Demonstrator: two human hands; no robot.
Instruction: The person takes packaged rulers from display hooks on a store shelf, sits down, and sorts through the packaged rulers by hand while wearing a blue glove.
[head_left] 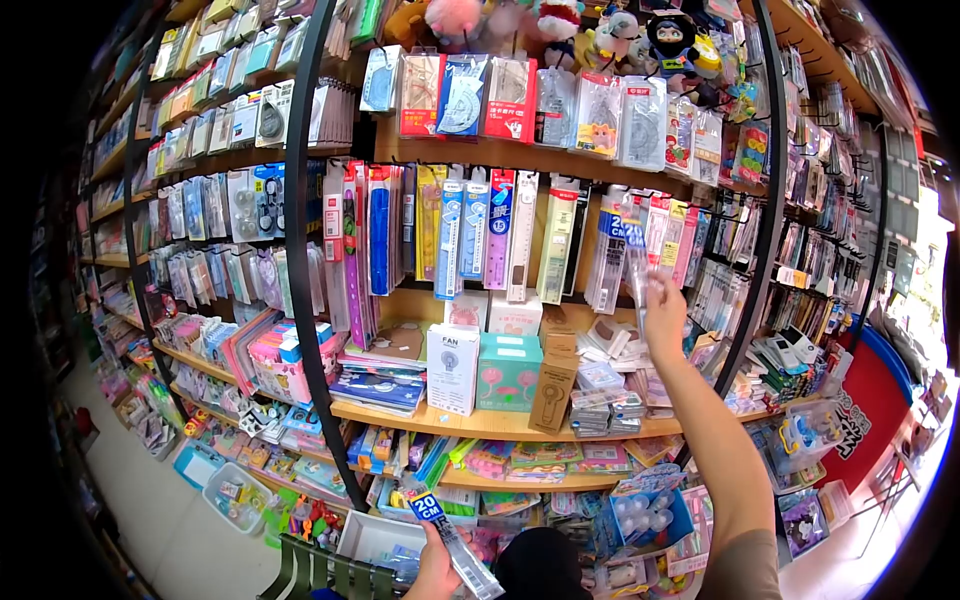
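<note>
Low in the view, my left hand [433, 565] is closed on a clear-packaged ruler [455, 543] with a blue "20 CM" label, tilted down to the right. My right hand [664, 312] is raised to the hanging rulers at the right of the rack, its fingers pinched on a packaged ruler [637, 262] with the same blue label. Beside it hangs another blue-labelled pack [607, 260]. Further left on the hooks are two blue-and-white ruler packs [461, 240] and a purple one [498, 230].
Above hang packaged drawing tools [463, 95] and plush toys. A wooden shelf [480, 425] below holds a white fan box [452, 370], a green box [508, 372] and a brown box [553, 385]. Black uprights [300, 200] frame the rack. Bins stand on the floor.
</note>
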